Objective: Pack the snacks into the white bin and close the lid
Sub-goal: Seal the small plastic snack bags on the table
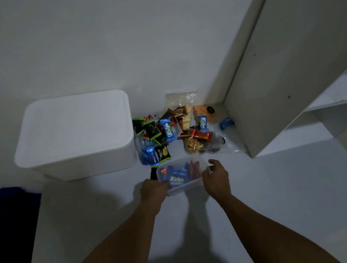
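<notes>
White rectangular plastic bin [74, 164] sits on the floor, left of centre, against the wall, with its flat white lid [72, 125] on. Nothing packed as far as I can see, though the inside is hidden.

Just right of the bin, touching its side: a loose heap of wrapped snacks [163, 133] in blue, green-black and red-brown wrappers, plus a clear bag of nuts [193, 146], an orange packet [203, 112] and one stray blue wrapper [226, 123] at the far right.

Near edge of the heap: a clear rectangular plastic tub [182, 175] with blue and red packets inside, held from both ends. Left hand [153, 192] grips the left end, fingers curled round it, tips hidden behind the tub. Right hand [216, 181] grips the right end, thumb up at the far corner, fingers wrapped around the side. Can't tell if the tub is lifted or resting.

Judgement: very early — first item in hand. Left to do: lid off, tub in, whole heap in, lid back on.

Surroundings: tall white shelf unit [294, 65] to the right of the heap, dark blue cloth [3, 217] at the near left.
</notes>
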